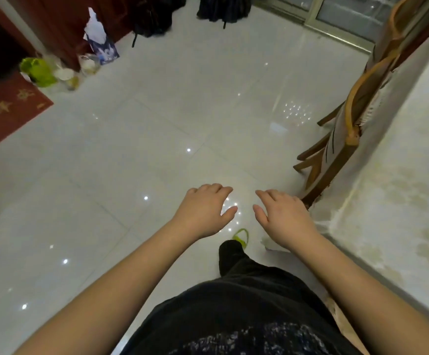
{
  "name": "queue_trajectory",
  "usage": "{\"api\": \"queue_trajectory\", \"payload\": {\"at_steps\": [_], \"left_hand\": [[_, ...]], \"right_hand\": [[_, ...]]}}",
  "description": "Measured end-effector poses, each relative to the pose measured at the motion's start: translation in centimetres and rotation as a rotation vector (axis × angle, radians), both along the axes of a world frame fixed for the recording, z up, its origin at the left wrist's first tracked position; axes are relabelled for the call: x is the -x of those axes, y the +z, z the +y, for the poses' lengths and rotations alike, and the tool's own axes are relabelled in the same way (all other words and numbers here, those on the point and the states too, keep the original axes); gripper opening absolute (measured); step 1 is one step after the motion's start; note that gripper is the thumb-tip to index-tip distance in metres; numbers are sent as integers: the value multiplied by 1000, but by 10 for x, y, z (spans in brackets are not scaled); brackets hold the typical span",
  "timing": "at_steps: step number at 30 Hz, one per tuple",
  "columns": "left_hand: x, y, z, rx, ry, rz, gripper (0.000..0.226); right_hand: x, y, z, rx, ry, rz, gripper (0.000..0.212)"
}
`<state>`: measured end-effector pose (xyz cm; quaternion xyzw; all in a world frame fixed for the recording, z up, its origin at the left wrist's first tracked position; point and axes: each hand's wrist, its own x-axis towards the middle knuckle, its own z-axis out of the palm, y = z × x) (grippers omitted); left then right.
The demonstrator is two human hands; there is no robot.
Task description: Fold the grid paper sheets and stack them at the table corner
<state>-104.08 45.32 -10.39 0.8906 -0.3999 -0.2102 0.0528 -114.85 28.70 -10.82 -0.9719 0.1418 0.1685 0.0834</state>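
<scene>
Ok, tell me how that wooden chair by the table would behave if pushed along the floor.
The wooden chair would probably slide easily, since the tiled floor looks glossy. Its tall curved back suggests it might tip if pushed high.

1. Even, moderately bright indoor light; glossy floor throws back many pinpoint ceiling-light specks.
2. Speck cluster just beside the chair, mild glare there.
3. Soft shadows; slightly soft overall.
4. Wide-angle bending toward edges; corners darker.

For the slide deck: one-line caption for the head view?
Left hand and right hand open, empty, over the tiled floor; table edge and wooden chair at right.
</scene>
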Motion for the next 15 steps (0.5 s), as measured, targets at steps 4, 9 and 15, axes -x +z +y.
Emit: {"api": "queue_trajectory", "payload": {"at_steps": [4, 9, 15], "left_hand": [[-49, 5, -58, -49, -36, 6, 57], [-103, 18, -129, -69, -98, -32, 57], [-152, 18, -195, -69, -247, -56, 58]], "right_hand": [[-40, 1, -46, -27, -73, 12, 51], [-85, 8, -99, -40, -121, -8, 49], [-128, 13, -153, -60, -257, -48, 51]]}}
